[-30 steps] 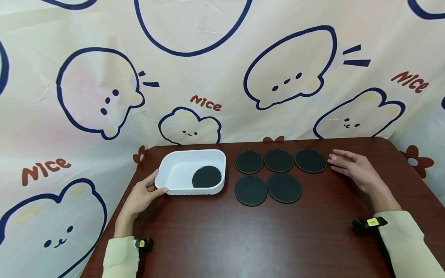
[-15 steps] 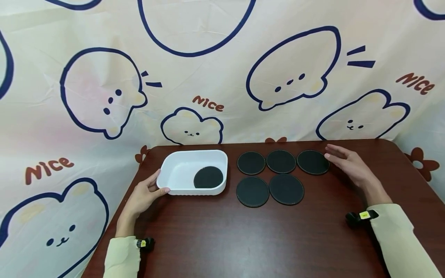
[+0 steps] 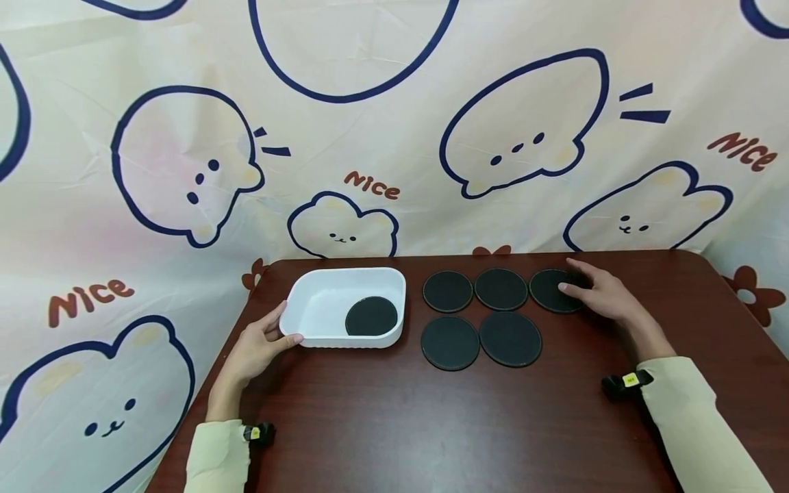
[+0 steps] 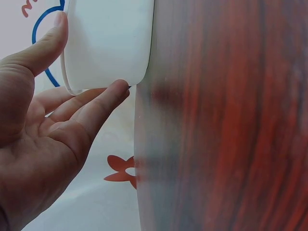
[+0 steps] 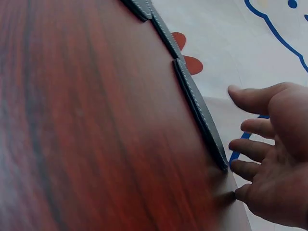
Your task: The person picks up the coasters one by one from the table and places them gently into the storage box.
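My left hand (image 3: 251, 350) grips the left end of a white plastic box (image 3: 311, 308), thumb at its near corner and fingers along the end wall. In the left wrist view, fingertips press on the box's outer wall (image 4: 108, 43). One round black coaster (image 3: 371, 316) lies inside, toward the right. At the right end of the back row, my right hand (image 3: 607, 296) reaches over another coaster (image 3: 545, 291), thumb and fingers spread. Seen from the right wrist, that coaster (image 5: 202, 115) has white edge stitching and lies flat below the spread fingers.
Left of the right hand, two more coasters (image 3: 501, 289) complete the back row. Another pair (image 3: 510, 339) lies in front of them. The dark wooden table (image 3: 419, 424) ends at a patterned cloth backdrop (image 3: 370, 137).
My right hand has moved left from beside the rightmost coaster to over it. The left hand keeps its grip, and the box stays put; the head view shifts slightly.
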A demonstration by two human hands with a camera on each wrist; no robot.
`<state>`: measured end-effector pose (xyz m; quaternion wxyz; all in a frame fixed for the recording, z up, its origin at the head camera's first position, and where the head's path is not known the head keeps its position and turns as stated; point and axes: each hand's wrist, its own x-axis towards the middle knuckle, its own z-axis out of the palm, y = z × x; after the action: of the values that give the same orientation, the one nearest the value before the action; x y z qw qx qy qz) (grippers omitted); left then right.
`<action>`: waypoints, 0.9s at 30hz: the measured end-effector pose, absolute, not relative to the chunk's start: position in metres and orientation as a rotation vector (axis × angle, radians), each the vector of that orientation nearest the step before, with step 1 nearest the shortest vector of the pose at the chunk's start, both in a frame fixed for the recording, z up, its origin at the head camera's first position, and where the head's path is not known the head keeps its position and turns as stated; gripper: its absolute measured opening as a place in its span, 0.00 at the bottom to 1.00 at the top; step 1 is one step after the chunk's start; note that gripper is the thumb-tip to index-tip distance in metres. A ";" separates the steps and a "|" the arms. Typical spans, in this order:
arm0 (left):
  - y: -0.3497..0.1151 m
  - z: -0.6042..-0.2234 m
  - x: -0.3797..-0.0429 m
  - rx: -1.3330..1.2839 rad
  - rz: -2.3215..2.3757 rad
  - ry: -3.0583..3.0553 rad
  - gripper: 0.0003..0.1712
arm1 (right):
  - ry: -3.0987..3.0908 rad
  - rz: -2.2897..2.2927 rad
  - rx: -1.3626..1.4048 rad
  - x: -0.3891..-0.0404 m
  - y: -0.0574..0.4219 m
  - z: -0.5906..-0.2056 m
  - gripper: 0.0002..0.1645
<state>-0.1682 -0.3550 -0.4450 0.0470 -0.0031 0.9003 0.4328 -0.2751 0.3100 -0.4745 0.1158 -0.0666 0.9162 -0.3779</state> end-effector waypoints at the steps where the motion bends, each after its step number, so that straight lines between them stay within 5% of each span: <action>1: -0.355 -0.445 -0.168 -0.009 1.319 2.748 0.55 | 2.698 -1.066 -0.203 -0.275 0.309 -0.475 0.53; 27: -0.355 -0.446 -0.168 -0.010 1.295 2.759 0.56 | 2.974 -1.080 -0.142 -0.262 0.298 -0.465 0.49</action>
<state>-0.1680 -0.3554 -0.4460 0.0468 -0.0032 0.9042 0.4245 -0.2622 0.2979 -0.4654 -0.0127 -0.0449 0.9389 -0.3409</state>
